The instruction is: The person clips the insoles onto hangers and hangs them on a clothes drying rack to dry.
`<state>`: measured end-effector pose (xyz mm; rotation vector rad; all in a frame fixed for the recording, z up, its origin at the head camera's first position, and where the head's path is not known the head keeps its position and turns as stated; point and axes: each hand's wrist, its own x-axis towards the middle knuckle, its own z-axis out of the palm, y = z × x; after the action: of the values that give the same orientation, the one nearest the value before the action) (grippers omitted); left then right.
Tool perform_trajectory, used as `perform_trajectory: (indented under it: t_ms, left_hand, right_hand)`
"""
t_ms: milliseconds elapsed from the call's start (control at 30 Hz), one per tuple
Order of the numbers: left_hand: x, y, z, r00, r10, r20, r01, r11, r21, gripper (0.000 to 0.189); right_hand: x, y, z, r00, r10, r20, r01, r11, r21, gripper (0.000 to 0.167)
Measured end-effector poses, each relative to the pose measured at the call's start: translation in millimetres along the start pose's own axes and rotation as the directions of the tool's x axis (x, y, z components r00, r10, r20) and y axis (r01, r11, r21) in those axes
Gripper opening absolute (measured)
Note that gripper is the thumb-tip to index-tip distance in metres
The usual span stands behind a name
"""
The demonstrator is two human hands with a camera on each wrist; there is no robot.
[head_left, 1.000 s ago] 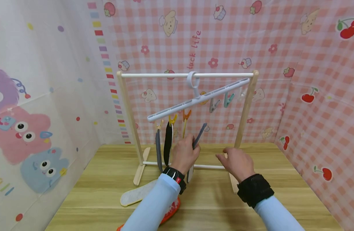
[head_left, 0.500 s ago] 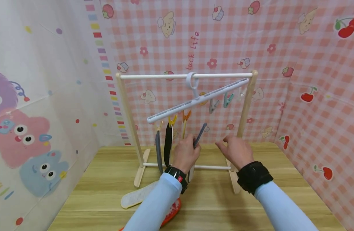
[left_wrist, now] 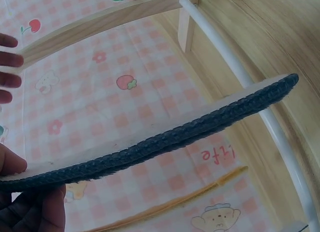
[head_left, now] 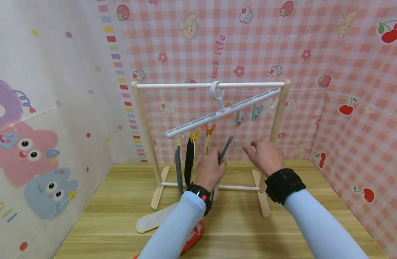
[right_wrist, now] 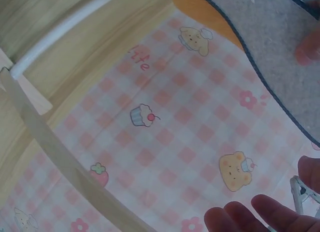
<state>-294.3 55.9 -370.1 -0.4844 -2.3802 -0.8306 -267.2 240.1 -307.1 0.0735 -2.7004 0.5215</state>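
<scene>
Nearer the teal clip [head_left: 257,112], the empty right hand [head_left: 268,157] is rising, fingers parted, the left hand [head_left: 211,171] pinching an insole [head_left: 225,149].

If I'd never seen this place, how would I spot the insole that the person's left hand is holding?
Look for the wooden stand with a tilted white hanger on its top bar. Below the hanger's middle, the left hand grips a blue-edged insole. Only this one is hand-held; the three insoles beside it hang from coloured clips.
</scene>
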Motion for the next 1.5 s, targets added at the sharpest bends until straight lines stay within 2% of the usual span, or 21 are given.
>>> perform_trajectory:
  t_ms: [267,400,600,833,1133,1300,1500]
  left_hand:
    - [1.8,0.1,2.8,1.0,-0.014,-0.013,0.015,1.0,0.01,0.012]
    - [2.7,-1.8,4.7,1.0,-0.016,-0.017,0.016,1.0,0.018,0.011]
    - [6.3,-2.4,4.9,1.0,-0.028,-0.014,0.028,0.999,-0.024,0.012]
    - [12.5,1.1,6.4,0.999,-0.039,0.013,0.039,0.998,-0.05,0.014]
    - [20.8,7.9,10.0,0.999,-0.031,0.022,0.031,1.0,0.005,0.013]
    - [25.1,9.9,11.9,0.999,-0.034,0.017,0.033,0.998,0.055,0.013]
    - [25.6,10.1,13.6,0.999,-0.041,0.014,0.04,0.997,0.064,0.013]
  right_hand:
    - [15.7,-11,-10,1.0,0.014,0.014,-0.014,1.0,0.021,0.055]
    - [24.0,-14,-12,1.0,0.009,-0.013,-0.009,1.0,0.03,0.057]
    - [37.3,-20,-16,0.998,0.011,-0.054,-0.009,1.0,0.027,0.062]
    - [47.9,-24,-20,0.999,0.028,-0.031,-0.026,0.998,0.061,0.066]
    - [56.3,-28,-23,0.995,0.073,-0.067,-0.067,0.994,0.086,0.06]
    - [61.5,-31,-23,0.988,0.122,-0.091,-0.113,0.989,0.095,0.065]
    - [68.1,-34,-24,0.982,0.162,-0.094,-0.154,0.985,0.08,0.067]
